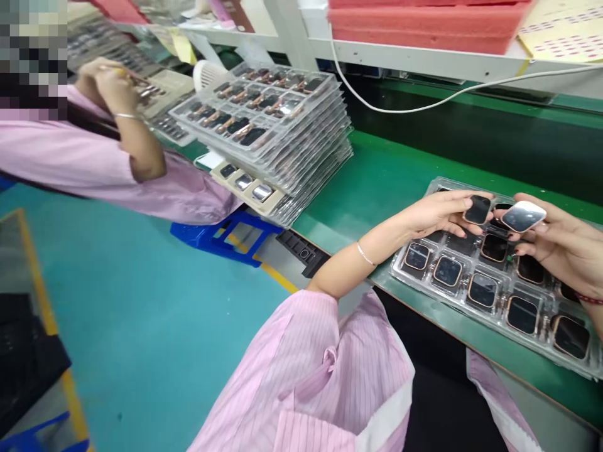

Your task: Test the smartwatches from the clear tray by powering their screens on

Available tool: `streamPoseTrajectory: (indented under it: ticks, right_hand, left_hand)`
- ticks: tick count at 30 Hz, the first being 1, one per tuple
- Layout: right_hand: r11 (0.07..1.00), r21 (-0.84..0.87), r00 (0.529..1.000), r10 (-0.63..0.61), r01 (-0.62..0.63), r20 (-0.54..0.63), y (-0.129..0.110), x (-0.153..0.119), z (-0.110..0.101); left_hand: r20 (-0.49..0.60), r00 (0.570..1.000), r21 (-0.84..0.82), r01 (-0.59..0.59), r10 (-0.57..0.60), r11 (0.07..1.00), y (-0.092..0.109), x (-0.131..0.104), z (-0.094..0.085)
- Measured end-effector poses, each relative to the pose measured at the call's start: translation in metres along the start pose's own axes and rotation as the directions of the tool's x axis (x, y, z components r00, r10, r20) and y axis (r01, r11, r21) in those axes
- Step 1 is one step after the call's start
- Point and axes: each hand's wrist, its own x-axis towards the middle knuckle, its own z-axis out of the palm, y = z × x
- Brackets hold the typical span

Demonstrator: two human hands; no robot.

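Note:
My left hand (455, 212) grips a smartwatch case (477, 209) with a dark face, thumb on its edge. Close beside it, my right hand (560, 242) holds a second watch case (522, 216), tilted so that its face reflects bright light. Both hands are above a clear plastic tray (400, 271) on the green bench. In the tray's pockets lie several rounded-square watch cases (483, 290) with dark faces and copper-coloured rims. The hands cover part of the tray's far rows.
A tall stack of clear trays (311, 157) with watch cases stands on the bench to the left. Beyond it, a co-worker's raised hands (113, 88) are at another tray. A white cable (377, 110) hangs below the shelf (424, 63). A blue stool (230, 235) is below the bench edge.

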Motion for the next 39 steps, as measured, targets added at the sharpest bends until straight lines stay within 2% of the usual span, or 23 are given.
streamPoseTrajectory:
  ticks: [5,9,13,17,21,25,33,39]
  right_hand:
    - [0.987,0.160,0.999,0.002,-0.008,0.040,-0.003,-0.002,0.003]
    - [0.985,0.170,0.986,-0.051,0.024,0.158,-0.006,-0.007,0.006]
    - [0.988,0.154,0.977,-0.059,0.027,0.207,-0.002,-0.008,0.005]
    - [0.993,0.112,0.985,-0.063,0.045,0.161,0.009,-0.005,0.002]
    - [0.987,0.040,0.980,-0.161,0.157,0.113,0.014,-0.002,0.002]
    - [0.974,-0.027,0.971,-0.221,0.224,0.092,0.012,-0.004,0.005]
    - [0.967,-0.103,0.970,-0.221,0.231,0.100,0.009,-0.009,0.007]
    - [0.953,-0.181,0.968,-0.225,0.242,0.110,0.008,-0.011,0.010]
  left_hand:
    - [-0.017,1.000,-0.004,-0.001,0.001,1.000,0.000,-0.003,0.003]
    - [-0.026,0.999,0.048,-0.017,0.019,0.999,-0.002,-0.003,0.003]
    - [-0.006,0.999,0.134,-0.037,0.038,0.990,-0.002,-0.001,0.005]
    - [-0.012,0.999,0.253,-0.026,0.030,0.967,0.003,0.006,0.011]
    - [-0.018,0.998,0.374,-0.054,0.066,0.926,0.006,0.014,0.018]
    - [-0.041,0.994,0.373,-0.076,0.098,0.925,0.004,0.013,0.017]
    - [-0.038,0.989,0.380,-0.119,0.144,0.917,0.001,0.005,0.015]
    - [-0.044,0.990,0.433,-0.102,0.135,0.895,0.000,0.004,0.019]
